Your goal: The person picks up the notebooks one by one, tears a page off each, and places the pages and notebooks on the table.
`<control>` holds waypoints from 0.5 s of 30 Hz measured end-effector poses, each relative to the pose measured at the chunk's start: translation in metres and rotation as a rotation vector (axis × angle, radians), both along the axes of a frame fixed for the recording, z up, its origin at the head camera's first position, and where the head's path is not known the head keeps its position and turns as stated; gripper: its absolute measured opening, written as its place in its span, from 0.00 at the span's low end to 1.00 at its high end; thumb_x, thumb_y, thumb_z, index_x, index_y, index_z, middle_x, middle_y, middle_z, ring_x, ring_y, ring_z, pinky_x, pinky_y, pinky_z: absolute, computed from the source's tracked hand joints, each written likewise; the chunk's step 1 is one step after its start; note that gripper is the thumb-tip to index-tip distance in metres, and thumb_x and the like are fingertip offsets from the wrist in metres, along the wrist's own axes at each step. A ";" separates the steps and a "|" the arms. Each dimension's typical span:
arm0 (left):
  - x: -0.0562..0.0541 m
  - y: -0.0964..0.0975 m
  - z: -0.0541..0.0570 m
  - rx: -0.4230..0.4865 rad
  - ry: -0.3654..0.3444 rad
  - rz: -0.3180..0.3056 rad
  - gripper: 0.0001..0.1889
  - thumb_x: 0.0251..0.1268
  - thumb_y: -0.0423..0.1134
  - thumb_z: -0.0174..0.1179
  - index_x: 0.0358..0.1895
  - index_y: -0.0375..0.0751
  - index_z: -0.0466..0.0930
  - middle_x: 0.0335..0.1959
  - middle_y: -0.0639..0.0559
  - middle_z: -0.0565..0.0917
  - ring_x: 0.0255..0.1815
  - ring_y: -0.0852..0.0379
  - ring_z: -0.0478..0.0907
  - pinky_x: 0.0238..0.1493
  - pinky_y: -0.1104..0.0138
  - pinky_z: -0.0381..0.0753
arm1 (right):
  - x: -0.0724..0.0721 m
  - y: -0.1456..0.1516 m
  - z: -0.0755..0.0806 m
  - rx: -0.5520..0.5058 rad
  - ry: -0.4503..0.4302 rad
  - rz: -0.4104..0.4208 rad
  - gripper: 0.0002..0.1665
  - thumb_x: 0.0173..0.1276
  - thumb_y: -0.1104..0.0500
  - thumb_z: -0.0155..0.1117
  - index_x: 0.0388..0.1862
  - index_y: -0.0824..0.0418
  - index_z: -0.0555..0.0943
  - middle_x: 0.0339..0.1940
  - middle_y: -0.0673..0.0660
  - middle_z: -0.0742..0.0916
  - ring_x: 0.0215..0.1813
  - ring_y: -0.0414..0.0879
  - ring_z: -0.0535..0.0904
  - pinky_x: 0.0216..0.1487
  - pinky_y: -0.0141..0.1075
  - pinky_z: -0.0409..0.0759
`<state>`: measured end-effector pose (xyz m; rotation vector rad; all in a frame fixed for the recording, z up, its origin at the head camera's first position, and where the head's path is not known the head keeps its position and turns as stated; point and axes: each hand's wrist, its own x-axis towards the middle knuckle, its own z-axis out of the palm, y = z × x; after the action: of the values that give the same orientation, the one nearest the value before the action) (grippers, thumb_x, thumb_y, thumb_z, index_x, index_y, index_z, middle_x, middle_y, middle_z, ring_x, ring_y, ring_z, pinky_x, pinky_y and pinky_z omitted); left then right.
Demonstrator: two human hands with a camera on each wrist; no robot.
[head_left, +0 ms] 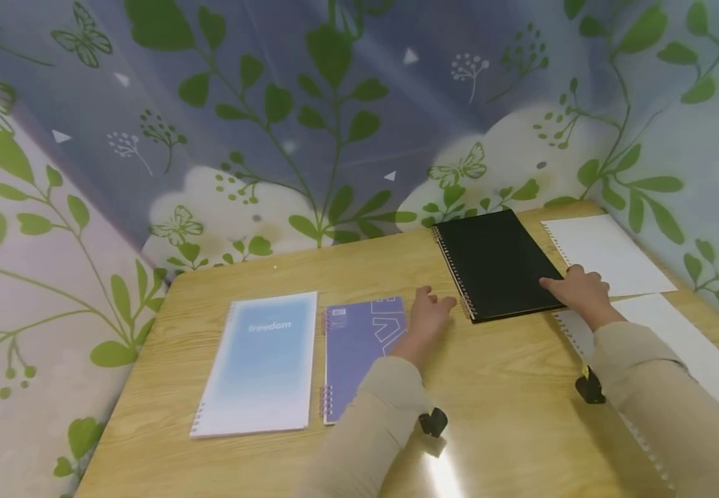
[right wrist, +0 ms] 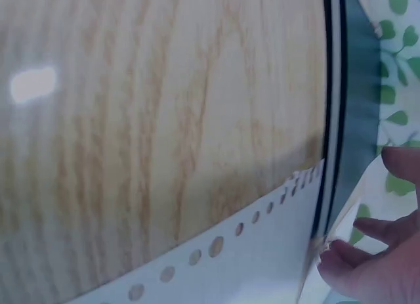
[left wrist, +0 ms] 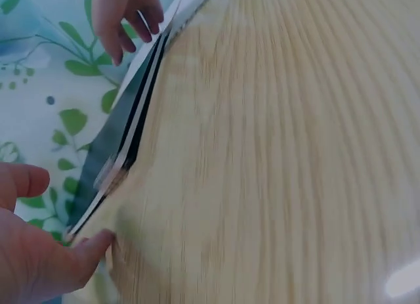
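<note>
A black spiral notebook [head_left: 496,266] lies on the wooden table at the back right, its wire binding along the left side. My left hand [head_left: 429,319] is just left of that binding, fingers loosely spread, holding nothing. At the notebook's front right edge is my right hand [head_left: 583,294], with its thumb over the cover's edge in the head view. In the left wrist view the right hand [left wrist: 128,15] appears with loose fingers above the notebook's edge [left wrist: 134,113]. Whether the right fingers touch the notebook is unclear. A purple notebook [head_left: 356,353] lies partly under my left forearm.
A blue and white notebook [head_left: 266,360] lies at the left. White sheets with punched edges lie at the right: one behind the right hand [head_left: 608,249], another under the right forearm [head_left: 677,332]. A leaf-patterned curtain [head_left: 347,124] borders the table's back.
</note>
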<state>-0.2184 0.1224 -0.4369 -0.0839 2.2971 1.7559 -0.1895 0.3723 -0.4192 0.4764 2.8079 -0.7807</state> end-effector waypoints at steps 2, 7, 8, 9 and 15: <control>0.001 0.011 0.002 0.014 -0.035 0.022 0.31 0.58 0.41 0.58 0.65 0.35 0.60 0.60 0.37 0.71 0.61 0.43 0.69 0.62 0.56 0.69 | -0.002 0.001 -0.001 0.000 -0.018 -0.009 0.48 0.69 0.41 0.42 0.62 0.87 0.51 0.57 0.87 0.60 0.57 0.80 0.53 0.56 0.65 0.56; -0.001 0.032 0.008 0.110 -0.131 0.079 0.31 0.57 0.39 0.60 0.63 0.34 0.62 0.44 0.44 0.76 0.30 0.56 0.74 0.37 0.64 0.76 | -0.008 -0.002 -0.001 -0.001 -0.038 -0.036 0.46 0.67 0.45 0.45 0.60 0.88 0.52 0.55 0.90 0.57 0.57 0.82 0.52 0.56 0.66 0.56; -0.001 0.035 0.008 0.138 -0.161 0.092 0.31 0.57 0.38 0.60 0.64 0.34 0.61 0.40 0.47 0.75 0.22 0.59 0.69 0.30 0.66 0.73 | -0.009 -0.003 0.000 0.005 -0.049 -0.035 0.46 0.67 0.46 0.46 0.60 0.88 0.52 0.55 0.90 0.56 0.57 0.82 0.51 0.56 0.65 0.55; -0.001 0.038 0.008 0.163 -0.186 0.109 0.31 0.57 0.37 0.60 0.64 0.34 0.61 0.38 0.49 0.74 0.17 0.60 0.63 0.25 0.68 0.70 | -0.010 -0.004 0.000 0.008 -0.060 -0.034 0.46 0.66 0.46 0.46 0.60 0.88 0.51 0.55 0.90 0.55 0.57 0.82 0.51 0.56 0.66 0.55; 0.000 0.046 0.005 0.278 -0.238 0.162 0.25 0.55 0.32 0.62 0.57 0.30 0.68 0.38 0.48 0.76 0.16 0.61 0.64 0.22 0.71 0.71 | -0.014 0.000 0.000 -0.039 -0.123 -0.061 0.46 0.64 0.47 0.48 0.62 0.86 0.53 0.59 0.86 0.59 0.61 0.80 0.50 0.60 0.66 0.52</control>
<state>-0.2183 0.1682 -0.4318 -0.4139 1.9092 2.0051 -0.2040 0.3724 -0.4190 0.5848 2.6714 -0.7886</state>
